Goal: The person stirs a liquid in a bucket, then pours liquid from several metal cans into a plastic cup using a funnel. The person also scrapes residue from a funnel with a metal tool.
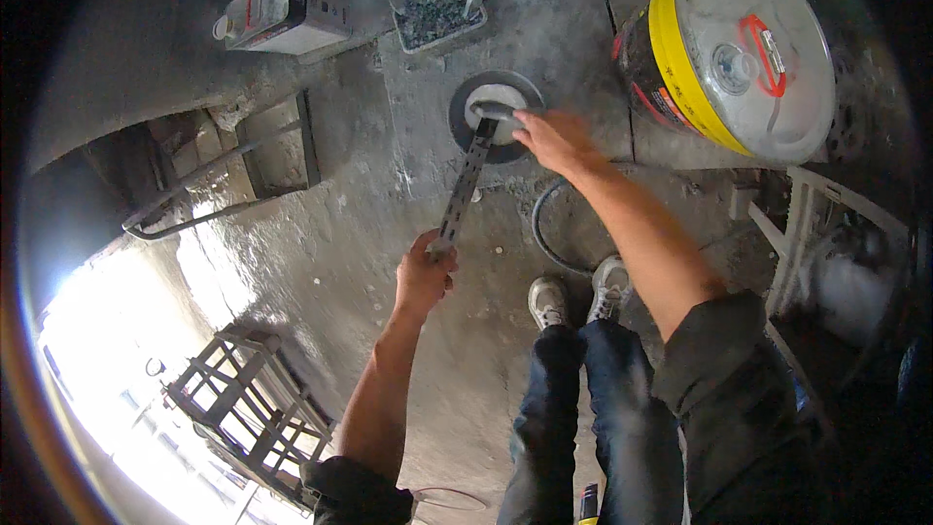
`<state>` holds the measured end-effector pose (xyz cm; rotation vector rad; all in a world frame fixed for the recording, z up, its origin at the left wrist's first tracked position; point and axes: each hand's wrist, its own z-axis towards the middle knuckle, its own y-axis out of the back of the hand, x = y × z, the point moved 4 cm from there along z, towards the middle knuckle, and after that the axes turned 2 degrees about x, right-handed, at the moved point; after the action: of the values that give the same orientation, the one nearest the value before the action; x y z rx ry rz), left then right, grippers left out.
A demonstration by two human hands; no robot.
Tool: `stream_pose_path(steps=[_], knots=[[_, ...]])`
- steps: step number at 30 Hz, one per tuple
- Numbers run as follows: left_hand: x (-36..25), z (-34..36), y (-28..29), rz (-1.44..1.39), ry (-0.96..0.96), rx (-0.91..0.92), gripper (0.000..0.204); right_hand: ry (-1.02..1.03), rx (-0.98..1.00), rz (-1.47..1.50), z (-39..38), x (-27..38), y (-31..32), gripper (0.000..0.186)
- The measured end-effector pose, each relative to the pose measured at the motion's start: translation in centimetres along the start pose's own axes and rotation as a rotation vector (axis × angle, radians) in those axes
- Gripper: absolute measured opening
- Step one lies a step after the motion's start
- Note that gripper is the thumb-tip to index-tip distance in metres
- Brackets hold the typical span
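Closed around the lower end of a perforated metal bar [465, 181], our left hand [425, 275] hid that tip; the bar reached over the near rim of a dark bowl [456, 122] on the floor [476, 360]. Our right hand [561, 143] pinched a grey piece [496, 111], hard to make out, above the bowl's pale contents [497, 94], partly hiding its right rim.
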<state>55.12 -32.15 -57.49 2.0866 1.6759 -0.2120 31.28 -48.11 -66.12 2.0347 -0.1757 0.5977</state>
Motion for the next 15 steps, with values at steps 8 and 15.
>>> stream_pose_path(steps=[8, 15], knots=[[2.1, 2.7, 0.2, 0.089, 0.008, -0.067, 0.042, 0.123, 0.012, -0.002, -7.3, 7.1, -0.7, 0.036], [1.3, 2.0, 0.4, 0.114, 0.015, -0.047, 0.04, 0.093, -0.162, -0.025, -2.7, 4.7, -2.4, 0.031]])
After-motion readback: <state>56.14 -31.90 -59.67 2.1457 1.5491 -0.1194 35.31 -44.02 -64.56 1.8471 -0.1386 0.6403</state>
